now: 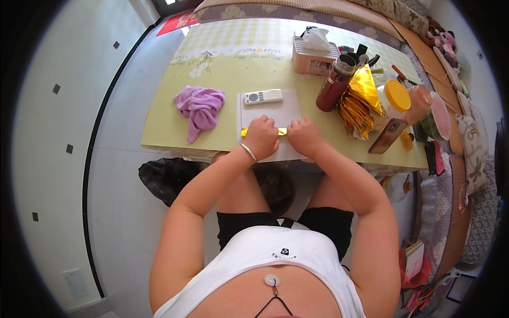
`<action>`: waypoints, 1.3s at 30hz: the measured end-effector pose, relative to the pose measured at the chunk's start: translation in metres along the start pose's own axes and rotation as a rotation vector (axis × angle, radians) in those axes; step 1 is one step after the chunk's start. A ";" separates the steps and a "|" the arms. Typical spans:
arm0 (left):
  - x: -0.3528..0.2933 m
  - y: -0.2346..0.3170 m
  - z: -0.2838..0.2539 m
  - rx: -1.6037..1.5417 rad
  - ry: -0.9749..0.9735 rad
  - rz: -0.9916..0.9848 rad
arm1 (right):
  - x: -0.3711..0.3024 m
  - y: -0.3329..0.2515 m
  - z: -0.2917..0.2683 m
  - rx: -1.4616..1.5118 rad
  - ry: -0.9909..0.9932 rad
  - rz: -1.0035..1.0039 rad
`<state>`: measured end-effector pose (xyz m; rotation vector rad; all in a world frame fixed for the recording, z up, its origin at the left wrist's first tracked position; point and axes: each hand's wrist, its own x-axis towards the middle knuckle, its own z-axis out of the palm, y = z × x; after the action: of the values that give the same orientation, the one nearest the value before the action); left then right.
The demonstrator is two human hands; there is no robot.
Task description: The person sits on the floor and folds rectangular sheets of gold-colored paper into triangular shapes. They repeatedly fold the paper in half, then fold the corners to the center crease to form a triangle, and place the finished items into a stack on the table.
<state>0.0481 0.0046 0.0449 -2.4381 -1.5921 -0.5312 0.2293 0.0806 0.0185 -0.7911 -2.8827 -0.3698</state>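
Observation:
A narrow folded strip of shiny gold paper (pixel 282 131) lies across a white sheet (pixel 289 108) near the table's front edge. My left hand (pixel 262 139), with a silver bangle at its wrist, is closed over the strip's left part, and a short end sticks out beyond it. The strip's right end is pinched in the fingers of my right hand (pixel 304 137). Just beyond my hands, a white remote control (pixel 263 97) rests on the sheet. A stack of folded gold paper (pixel 360 106) stands to the right of my right hand.
A purple cloth (pixel 200 110) lies crumpled at the left. Along the right stand a dark red thermos (pixel 335 85), a tissue box (pixel 313 57), a yellow-lidded jar (pixel 395 98) and a phone (pixel 388 135) propped upright. Under the table's left front sits a black bag (pixel 169 179).

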 end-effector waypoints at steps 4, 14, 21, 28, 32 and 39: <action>0.009 0.008 0.030 0.175 -0.109 -0.083 | 0.003 0.016 -0.005 0.247 0.034 0.130; 0.030 -0.054 -0.035 -0.164 0.056 -0.278 | -0.004 0.031 0.004 0.967 0.319 0.458; 0.018 -0.078 -0.095 -0.886 0.075 -0.250 | 0.001 0.027 0.022 1.204 0.457 0.526; 0.011 -0.097 -0.077 -1.268 -0.291 -0.083 | -0.040 0.016 -0.031 0.569 0.588 0.113; 0.011 -0.104 -0.038 -1.240 -0.480 -0.105 | -0.065 -0.017 -0.050 0.293 0.505 -0.034; -0.008 -0.042 -0.054 -0.747 -0.148 0.109 | -0.062 -0.061 -0.042 0.224 0.303 0.061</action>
<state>-0.0043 -0.0036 0.0898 -3.1288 -1.4781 -1.1120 0.2535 -0.0111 0.0348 -0.7129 -2.5553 -0.1410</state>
